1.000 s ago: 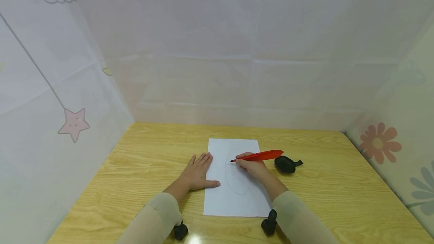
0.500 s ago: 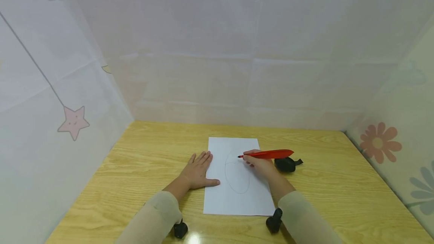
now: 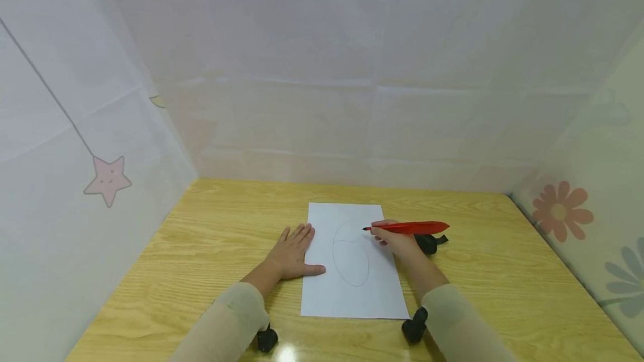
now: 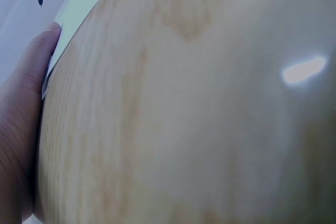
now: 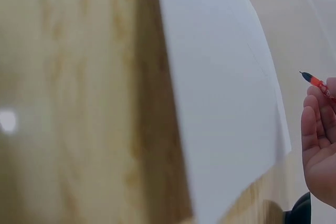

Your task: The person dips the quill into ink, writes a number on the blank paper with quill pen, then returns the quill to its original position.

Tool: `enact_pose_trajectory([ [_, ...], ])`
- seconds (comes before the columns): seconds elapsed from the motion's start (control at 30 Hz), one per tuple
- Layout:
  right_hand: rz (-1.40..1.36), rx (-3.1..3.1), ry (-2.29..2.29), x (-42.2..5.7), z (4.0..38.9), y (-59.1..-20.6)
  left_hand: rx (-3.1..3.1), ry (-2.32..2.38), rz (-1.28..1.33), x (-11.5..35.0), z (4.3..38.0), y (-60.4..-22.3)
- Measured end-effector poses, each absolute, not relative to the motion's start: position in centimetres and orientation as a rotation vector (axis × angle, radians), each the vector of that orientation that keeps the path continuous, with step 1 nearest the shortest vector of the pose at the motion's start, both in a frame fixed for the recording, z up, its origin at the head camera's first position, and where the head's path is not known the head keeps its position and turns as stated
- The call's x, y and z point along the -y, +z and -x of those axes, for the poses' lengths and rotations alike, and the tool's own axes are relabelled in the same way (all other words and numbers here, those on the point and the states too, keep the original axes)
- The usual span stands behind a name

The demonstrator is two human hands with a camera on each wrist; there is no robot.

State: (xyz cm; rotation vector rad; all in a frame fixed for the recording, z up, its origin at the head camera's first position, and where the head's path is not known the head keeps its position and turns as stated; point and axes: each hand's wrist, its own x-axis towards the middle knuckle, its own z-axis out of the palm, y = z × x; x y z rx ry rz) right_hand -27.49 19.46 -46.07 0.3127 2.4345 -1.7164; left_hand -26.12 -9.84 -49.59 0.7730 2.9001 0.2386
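Observation:
A white sheet of paper (image 3: 332,300) lies on the table, with a thin-lined oval (image 3: 368,272) drawn on it. A short line crosses the oval's upper part. My left hand (image 3: 293,256) rests flat on the sheet's left edge, fingers spread and thumb out over the paper. My right hand (image 3: 397,241) pinches a red feather pen (image 3: 420,228) near its dark tip, over the sheet's upper right. In the right wrist view the pen's tip (image 5: 306,76) shows apart from the paper, with fingers curled below it. The feather end points right.
Partly behind my right forearm, a dark rounded object with a short tab (image 3: 427,243) sits on the wooden table (image 3: 216,222). Black wrist-worn pieces (image 3: 415,325) hang under both sleeves. Light printed cloth (image 3: 322,99) encloses the table's back and sides.
My right hand has moved right with the feather pen, off the oval's middle. A line across the oval's upper part has appeared. My left hand has stayed in place.

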Motion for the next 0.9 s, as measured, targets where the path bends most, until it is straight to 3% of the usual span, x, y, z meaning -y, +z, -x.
enact_pose_trajectory([
  [0.4,-0.362,-2.429,-1.725,-21.8,27.0,-45.2,-2.897,0.263,-0.79,9.7,26.1,-49.8],
  [0.9,-0.222,-2.472,-1.801,-25.1,26.0,-43.8,-2.894,0.283,-0.779,9.6,26.2,-50.3],
])
